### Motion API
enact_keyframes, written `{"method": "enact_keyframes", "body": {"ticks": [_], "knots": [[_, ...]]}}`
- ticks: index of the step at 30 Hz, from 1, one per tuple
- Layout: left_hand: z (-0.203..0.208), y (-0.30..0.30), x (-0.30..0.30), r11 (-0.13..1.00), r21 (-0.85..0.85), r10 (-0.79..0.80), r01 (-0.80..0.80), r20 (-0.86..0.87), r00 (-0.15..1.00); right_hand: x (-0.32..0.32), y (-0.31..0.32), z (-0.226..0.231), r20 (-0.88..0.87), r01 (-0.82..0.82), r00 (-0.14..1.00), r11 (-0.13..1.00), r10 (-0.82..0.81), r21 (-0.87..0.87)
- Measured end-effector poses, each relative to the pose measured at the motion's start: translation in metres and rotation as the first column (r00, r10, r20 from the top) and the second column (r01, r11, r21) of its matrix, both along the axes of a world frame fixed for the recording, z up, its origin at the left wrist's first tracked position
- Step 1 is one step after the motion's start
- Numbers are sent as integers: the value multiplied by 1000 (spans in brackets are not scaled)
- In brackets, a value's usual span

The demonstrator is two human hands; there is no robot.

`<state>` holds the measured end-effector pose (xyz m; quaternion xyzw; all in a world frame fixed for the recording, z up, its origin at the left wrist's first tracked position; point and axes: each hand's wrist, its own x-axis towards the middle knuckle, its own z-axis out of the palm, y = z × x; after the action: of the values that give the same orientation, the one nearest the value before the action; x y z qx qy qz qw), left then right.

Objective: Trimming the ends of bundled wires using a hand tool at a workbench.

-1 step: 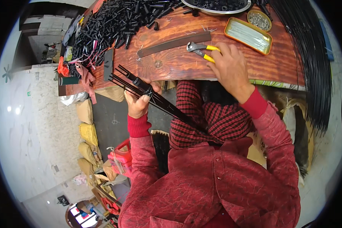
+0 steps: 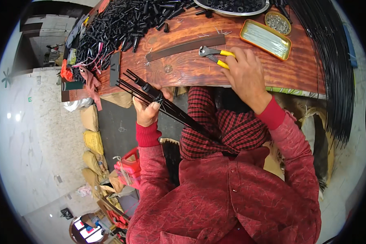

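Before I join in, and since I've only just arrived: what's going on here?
A person's left hand holds a bundle of thin black rods slanting down toward the lap. The right hand touches yellow-handled pincers over the wooden table; whether its grip is closed, I can't tell. An orange-rimmed tray lies farther right.

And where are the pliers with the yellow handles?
In the head view, the pliers are right of centre, touching the right hand, below the right end of the dark bar on the wooden table.
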<state>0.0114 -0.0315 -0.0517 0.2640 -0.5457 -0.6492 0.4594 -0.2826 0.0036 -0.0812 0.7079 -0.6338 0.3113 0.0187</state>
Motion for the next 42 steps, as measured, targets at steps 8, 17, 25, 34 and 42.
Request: {"method": "enact_keyframes", "body": {"ticks": [8,17,25,34,42], "knots": [[-4,-6,-20,999,39,5,-5,-4,1000,14,1,41,314,-251,913,965,261,-73],[22,17,-42,990,-108,114,-96,186,976,38,-15,93,591,-493,553,802,588,-337],[52,50,-41,995,-93,-26,41,157,987,51,13,119,459,-521,640,787,616,-329],[49,67,1,986,-156,-39,60,138,990,78,48,153,340,-643,693,758,636,-107],[53,77,8,987,-84,-125,134,101,987,82,51,153,247,-709,653,692,716,-133]]}}
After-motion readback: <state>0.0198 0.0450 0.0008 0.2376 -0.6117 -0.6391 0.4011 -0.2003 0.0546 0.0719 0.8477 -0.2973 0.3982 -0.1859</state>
